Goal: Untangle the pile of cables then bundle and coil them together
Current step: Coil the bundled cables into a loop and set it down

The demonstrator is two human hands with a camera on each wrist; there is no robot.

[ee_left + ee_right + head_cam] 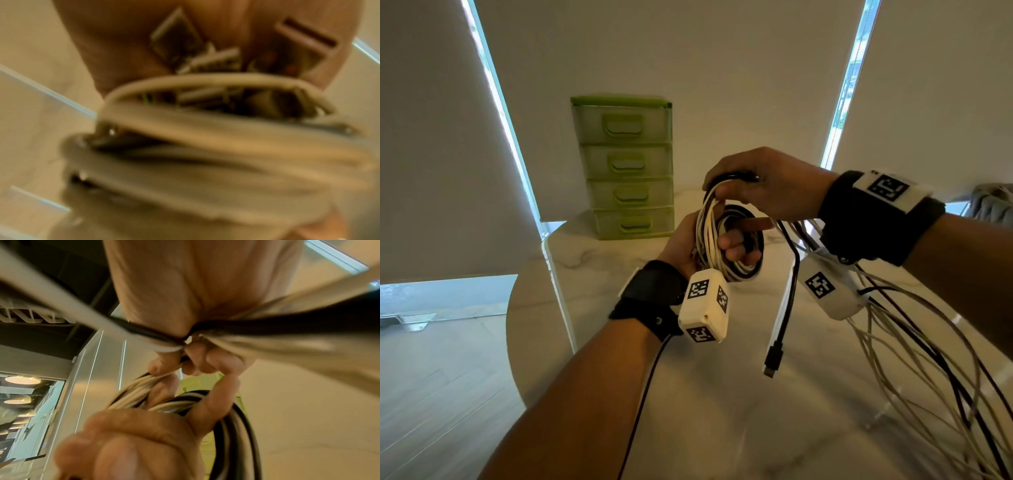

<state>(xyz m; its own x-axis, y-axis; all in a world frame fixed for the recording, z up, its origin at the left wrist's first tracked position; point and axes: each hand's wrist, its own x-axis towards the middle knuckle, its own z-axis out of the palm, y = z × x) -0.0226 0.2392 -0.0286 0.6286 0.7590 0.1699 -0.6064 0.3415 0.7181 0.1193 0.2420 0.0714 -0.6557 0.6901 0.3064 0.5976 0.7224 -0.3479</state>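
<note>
One coil of white and black cables (pixel 726 240) is held above the marble table (pixel 592 274): left hand (pixel 688 243) grips its lower side, right hand (pixel 763 185) pinches its top. Loose cable tails (pixel 914 342) trail right toward the table edge. One green four-drawer unit (pixel 625 168) stands at the far edge, well apart.

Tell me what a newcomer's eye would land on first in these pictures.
First, the coil of white and black cables held up at the centre of the head view, the left hand gripping it from below and the right hand pinching its top. Next, the loose cable strands trailing from the right hand down over the marble table at lower right. Behind, a green drawer unit stands at the table's far edge.
</note>
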